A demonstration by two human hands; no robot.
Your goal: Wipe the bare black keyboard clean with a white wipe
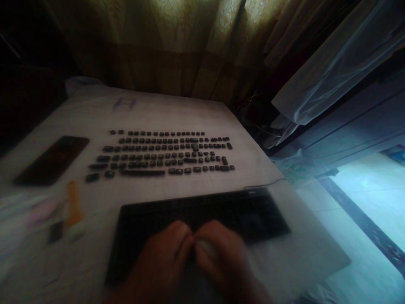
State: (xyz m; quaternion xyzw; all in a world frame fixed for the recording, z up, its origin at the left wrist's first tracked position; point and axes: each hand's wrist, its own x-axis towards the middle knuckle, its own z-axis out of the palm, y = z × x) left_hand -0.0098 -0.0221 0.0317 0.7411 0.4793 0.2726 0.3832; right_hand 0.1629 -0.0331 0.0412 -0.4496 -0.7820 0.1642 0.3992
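A black keyboard body (221, 211) with its keys removed lies on the white table (177, 114) close to me. Both my hands rest on its near part, touching each other. My left hand (164, 257) is curled, fingers bent toward the right one. My right hand (221, 257) is curled too, and a small pale thing (205, 248) shows between the two hands; what it is stays blurred. Beyond the keyboard body, several loose black keycaps (164, 153) are laid out in rows in keyboard order.
A dark phone (52, 160) lies at the table's left. An orange-handled tool (74, 207) and blurred small items (41, 213) sit near the left front. A thin cable (265, 183) runs off the right edge. Curtains (177, 46) hang behind; pale floor (370, 198) lies right.
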